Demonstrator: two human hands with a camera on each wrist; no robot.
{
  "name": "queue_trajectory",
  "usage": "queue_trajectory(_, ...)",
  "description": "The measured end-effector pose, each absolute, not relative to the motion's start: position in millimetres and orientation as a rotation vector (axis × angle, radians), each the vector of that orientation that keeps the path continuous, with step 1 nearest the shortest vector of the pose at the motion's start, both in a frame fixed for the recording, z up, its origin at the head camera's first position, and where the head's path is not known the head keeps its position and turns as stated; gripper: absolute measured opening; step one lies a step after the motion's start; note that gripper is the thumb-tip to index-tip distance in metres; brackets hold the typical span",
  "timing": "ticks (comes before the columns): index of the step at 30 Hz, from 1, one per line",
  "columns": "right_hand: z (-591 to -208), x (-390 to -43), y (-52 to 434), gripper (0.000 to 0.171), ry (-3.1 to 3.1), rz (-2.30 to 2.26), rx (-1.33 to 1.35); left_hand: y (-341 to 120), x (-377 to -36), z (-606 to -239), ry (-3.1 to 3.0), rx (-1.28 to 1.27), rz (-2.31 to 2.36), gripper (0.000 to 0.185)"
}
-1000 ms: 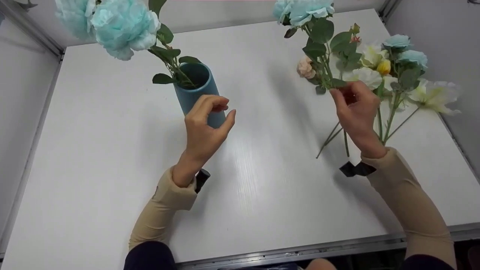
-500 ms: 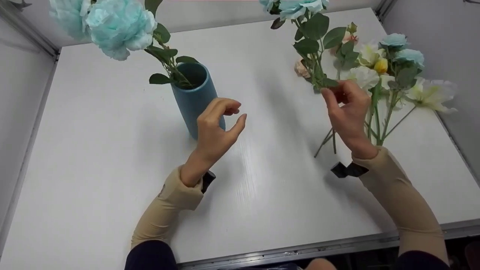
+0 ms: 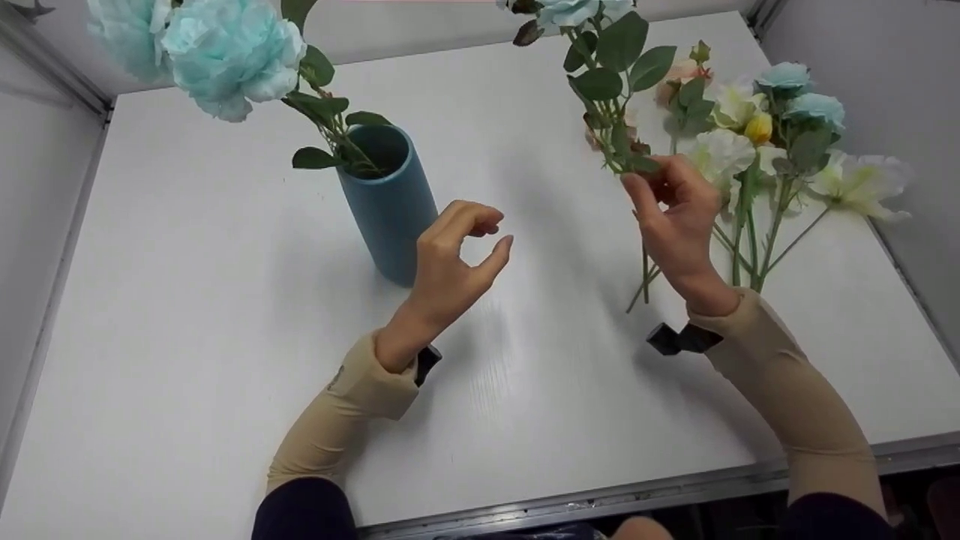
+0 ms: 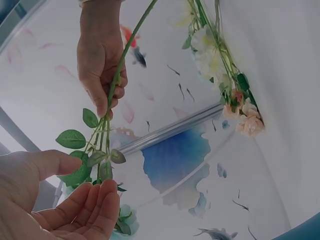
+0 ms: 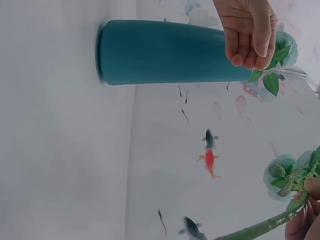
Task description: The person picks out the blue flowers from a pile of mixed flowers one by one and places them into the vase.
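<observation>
Right hand [image 3: 679, 225]: raised above the right half of the table [image 3: 187, 300], fingers pinched round the stem [image 3: 645, 270] of a leafy blue rose [image 3: 577, 11]. Stem upright, tilted slightly; lower end hanging below the hand, bloom at the far edge of the view, leaves just above the fingertips [image 3: 634, 184]. Same grip confirmed in the left wrist view: fingers wrapped round the stem [image 4: 117, 82].

Left hand [image 3: 457, 259]: raised near the table centre, just right of the vase [image 3: 390, 202], not touching it. Thumb and fingers loosely curled with a gap between them, holding nothing. In the left wrist view, palm [image 4: 60, 200] open just below the rose leaves [image 4: 75, 145]; contact with them cannot be told.

Vase: blue, upright, left of centre towards the far edge, holding pale blue flowers [image 3: 225, 45].

Loose bunch [image 3: 780, 135]: lying near the far right corner, behind the right hand, stems pointing towards the near edge.
</observation>
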State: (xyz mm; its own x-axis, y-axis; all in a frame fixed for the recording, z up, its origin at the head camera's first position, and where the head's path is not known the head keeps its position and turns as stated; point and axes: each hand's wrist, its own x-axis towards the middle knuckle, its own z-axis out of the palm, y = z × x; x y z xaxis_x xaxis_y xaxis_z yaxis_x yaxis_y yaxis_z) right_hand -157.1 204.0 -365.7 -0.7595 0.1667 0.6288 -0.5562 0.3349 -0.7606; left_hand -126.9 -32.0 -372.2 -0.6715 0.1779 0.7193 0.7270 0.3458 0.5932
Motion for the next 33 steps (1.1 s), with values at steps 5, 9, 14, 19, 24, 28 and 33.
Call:
queue_trajectory(5,-365,-156,200,0.008,-1.967,1.537,0.338,-28,-128,-375,-2.071,-0.8,-1.317,0.014)
queue_trajectory(9,-365,-157,197,0.009,-1.971,1.554,0.36,-26,-128,-375,-2.076,-0.807,-1.325,0.014)
queue_trajectory(14,-360,-155,192,0.009,-1.963,1.586,0.384,-23,-129,-376,-2.071,-0.824,-1.342,0.014)
queue_trajectory(19,-356,-152,185,0.01,-1.94,1.617,0.402,-19,-129,-377,-2.087,-0.841,-1.355,0.014)
queue_trajectory(24,-355,-152,179,0.011,-1.918,1.644,0.416,-17,-130,-378,-2.096,-0.848,-1.362,0.014)
queue_trajectory(28,-354,-152,176,0.011,-1.91,1.658,0.429,-17,-130,-378,-2.101,-0.846,-1.364,0.014)
queue_trajectory(33,-354,-151,171,0.011,-1.903,1.672,0.445,-15,-129,-378,-2.112,-0.85,-1.364,0.014)
